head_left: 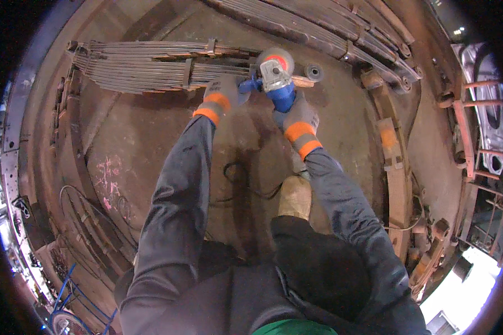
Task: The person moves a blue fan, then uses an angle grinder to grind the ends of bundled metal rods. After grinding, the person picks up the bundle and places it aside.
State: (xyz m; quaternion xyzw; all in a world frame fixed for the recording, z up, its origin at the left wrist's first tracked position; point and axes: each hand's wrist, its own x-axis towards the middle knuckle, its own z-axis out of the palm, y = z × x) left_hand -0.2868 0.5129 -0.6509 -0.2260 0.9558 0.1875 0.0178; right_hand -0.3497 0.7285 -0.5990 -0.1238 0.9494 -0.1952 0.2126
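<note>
My left hand (221, 97), in a grey glove with an orange cuff, grips the side handle of a blue angle grinder (279, 95). My right hand (299, 123), gloved alike, is wrapped round the grinder's body. The red disc (276, 58) sits at the right end of a stacked leaf spring (128, 67) lying crosswise; whether it touches is hard to tell. Beside the disc are a round metal eye with a bushing (313, 72) and a short tan piece (303, 81), partly behind the grinder.
More leaf springs (330, 30) lie at the top, with others (394, 184) along both sides. A dark cable (235, 173) crosses the floor (128, 145) near my boot (293, 195). A rusty metal rack (466, 139) stands at the right; a blue-framed wheeled object (67, 312) is at lower left.
</note>
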